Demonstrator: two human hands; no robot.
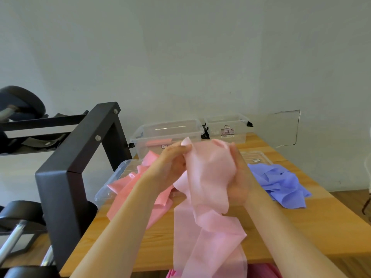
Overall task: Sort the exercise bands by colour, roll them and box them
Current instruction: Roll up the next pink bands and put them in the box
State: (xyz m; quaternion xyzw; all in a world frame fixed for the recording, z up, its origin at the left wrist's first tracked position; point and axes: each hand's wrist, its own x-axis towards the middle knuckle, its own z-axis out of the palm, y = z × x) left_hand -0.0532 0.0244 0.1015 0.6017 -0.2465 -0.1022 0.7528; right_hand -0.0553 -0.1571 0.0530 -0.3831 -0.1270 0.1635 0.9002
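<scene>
Currently: pink band, likely limp, stretchy; left hand pinches top edge, right hand grips beside; hold ends.

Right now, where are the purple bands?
In the head view, the purple bands lie heaped on the wooden table, right of the right hand, with a flat clear lid just behind them.

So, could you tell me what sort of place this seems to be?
Probably a home gym or small fitness room: a black rack holding dumbbells stands beside a wooden table strewn with exercise bands.
</scene>
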